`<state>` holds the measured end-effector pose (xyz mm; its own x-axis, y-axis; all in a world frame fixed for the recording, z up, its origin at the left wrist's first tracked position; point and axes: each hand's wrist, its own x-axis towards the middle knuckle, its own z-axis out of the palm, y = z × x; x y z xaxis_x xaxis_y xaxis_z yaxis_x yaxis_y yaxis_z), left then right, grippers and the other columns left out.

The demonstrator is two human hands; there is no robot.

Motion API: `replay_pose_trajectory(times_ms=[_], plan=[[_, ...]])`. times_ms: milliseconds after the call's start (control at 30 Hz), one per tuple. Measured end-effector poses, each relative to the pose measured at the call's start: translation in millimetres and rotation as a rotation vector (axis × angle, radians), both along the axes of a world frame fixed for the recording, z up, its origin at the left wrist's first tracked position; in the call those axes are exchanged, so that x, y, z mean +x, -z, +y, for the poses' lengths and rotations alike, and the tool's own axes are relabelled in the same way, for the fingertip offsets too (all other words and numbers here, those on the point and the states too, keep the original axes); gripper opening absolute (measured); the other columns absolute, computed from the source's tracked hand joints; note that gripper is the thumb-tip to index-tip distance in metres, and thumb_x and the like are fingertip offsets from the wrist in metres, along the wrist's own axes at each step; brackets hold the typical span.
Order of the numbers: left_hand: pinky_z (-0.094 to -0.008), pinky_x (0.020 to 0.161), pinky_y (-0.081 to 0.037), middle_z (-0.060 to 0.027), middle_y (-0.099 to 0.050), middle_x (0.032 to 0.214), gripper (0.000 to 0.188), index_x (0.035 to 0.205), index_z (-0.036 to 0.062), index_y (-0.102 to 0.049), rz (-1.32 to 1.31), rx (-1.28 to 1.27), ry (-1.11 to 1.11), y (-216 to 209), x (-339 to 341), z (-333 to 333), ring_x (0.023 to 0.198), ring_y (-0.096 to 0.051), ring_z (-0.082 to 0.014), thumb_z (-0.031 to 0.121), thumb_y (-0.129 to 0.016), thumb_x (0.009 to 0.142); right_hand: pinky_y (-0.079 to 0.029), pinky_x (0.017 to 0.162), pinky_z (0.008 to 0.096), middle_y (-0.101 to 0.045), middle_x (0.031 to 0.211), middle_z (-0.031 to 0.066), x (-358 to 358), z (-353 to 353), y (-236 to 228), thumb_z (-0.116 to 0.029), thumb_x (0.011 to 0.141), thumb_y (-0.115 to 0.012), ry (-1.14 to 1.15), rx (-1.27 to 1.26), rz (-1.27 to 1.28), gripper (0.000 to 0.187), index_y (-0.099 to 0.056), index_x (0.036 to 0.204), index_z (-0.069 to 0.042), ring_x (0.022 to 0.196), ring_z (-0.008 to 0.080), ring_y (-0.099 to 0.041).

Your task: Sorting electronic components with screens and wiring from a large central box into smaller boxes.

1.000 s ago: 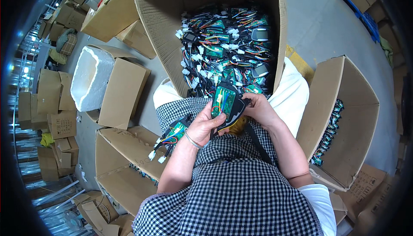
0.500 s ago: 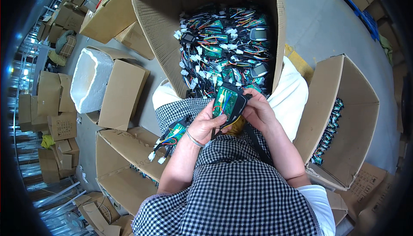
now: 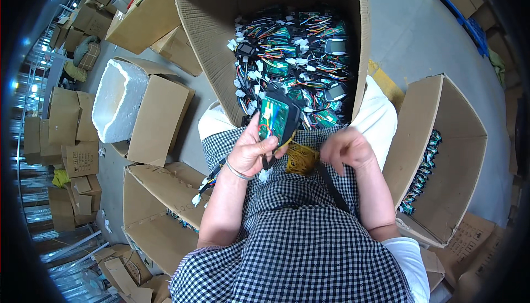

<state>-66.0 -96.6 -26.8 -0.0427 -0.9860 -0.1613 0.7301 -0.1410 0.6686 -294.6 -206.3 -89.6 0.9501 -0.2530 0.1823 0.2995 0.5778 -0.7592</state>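
My left hand [image 3: 251, 151] grips a black-cased circuit board [image 3: 274, 118], its green face with coloured wires turned up and my thumb on its lower edge. A white connector [image 3: 264, 175] dangles below that hand. My right hand [image 3: 348, 149] is off the board, its fingers curled and blurred over my lap; whether it holds anything I cannot make out. Between the hands, a bundle of yellow bands [image 3: 302, 159] lies on the checked apron [image 3: 309, 231]. Another wired unit [image 3: 207, 184] rests partly hidden behind my left forearm.
Before me, a big cardboard box [image 3: 207, 43] holds stacked wired circuit boards [image 3: 279, 68]. Open cartons with more boards stand at right [image 3: 464, 159] and lower left [image 3: 149, 214]. A white foam box [image 3: 117, 101] sits in a carton at left. A blue pallet [image 3: 461, 13] lies far right.
My right hand has let go of the circuit board and moved right and down. The left hand has shifted the board slightly left, uncovering the yellow bands.
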Motion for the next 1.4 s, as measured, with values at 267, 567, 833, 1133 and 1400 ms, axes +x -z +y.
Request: replay_pose_trajectory(times_ms=[267,567,833,1133,1400], plan=[[-0.0359,0.068,-0.049,-0.014,-0.056,0.104,0.056,0.129,0.0044,-0.038,-0.92,-0.028,0.04,6.8,7.4,9.1,0.082,-0.06,-0.0251,0.004,-0.067,0.081,-0.01,0.116,0.0494,-0.042,0.144,0.0151,22.4,-17.3,-88.7,-0.027,0.059,-0.083,0.462,-0.894,0.437,0.094,-0.042,0.14,-0.005,0.137,0.0216,-0.035],[-0.0424,0.078,-0.051,-0.0195,-0.051,0.105,0.04,0.116,0.0014,-0.048,-1.942,-0.194,0.436,-13.2,-31.1,20.6,0.092,-0.058,-0.0384,-0.001,-0.061,0.079,-0.048,0.083,0.031,-0.069,0.08,0.0103,82.5,-36.5,-66.8,-0.042,0.08,-0.068,0.051,-1.247,0.658,0.042,-0.07,0.097,-0.004,0.08,0.0199,-0.066],[-0.0232,0.054,-0.04,-0.0092,-0.057,0.103,0.062,0.134,0.0032,-0.034,-0.02,0.053,-0.171,-0.3,-7.0,40.8,0.066,-0.051,-0.0114,-0.003,-0.064,0.08,-0.039,0.104,0.0352,-0.051,0.135,0.0183,44.2,4.7,-27.6,-0.009,0.082,-0.069,0.547,-0.06,0.306,0.063,-0.04,0.136,0.005,0.125,0.0277,-0.05],[-0.0314,0.082,-0.048,-0.0114,-0.056,0.106,0.06,0.134,0.0003,-0.033,-1.136,-0.075,0.397,-16.7,11.2,59.2,0.095,-0.057,-0.0176,0.007,-0.065,0.084,-0.052,0.082,0.0339,-0.067,0.104,0.017,26.4,-19.1,-101.2,-0.009,0.07,-0.076,0.149,-0.898,0.291,0.064,-0.053,0.129,-0.003,0.089,0.0228,-0.066],[-0.0231,0.083,-0.042,-0.0006,-0.052,0.106,0.041,0.121,0.001,-0.044,-0.869,0.349,-0.031,-48.0,91.6,133.6,0.094,-0.047,-0.0072,0.012,-0.066,0.089,-0.052,0.073,0.0259,-0.069,0.097,0.013,54.5,-6.5,-15.1,-0.011,0.091,-0.059,0.495,-0.191,0.774,0.04,-0.049,0.128,0.002,0.077,0.0143,-0.065]])
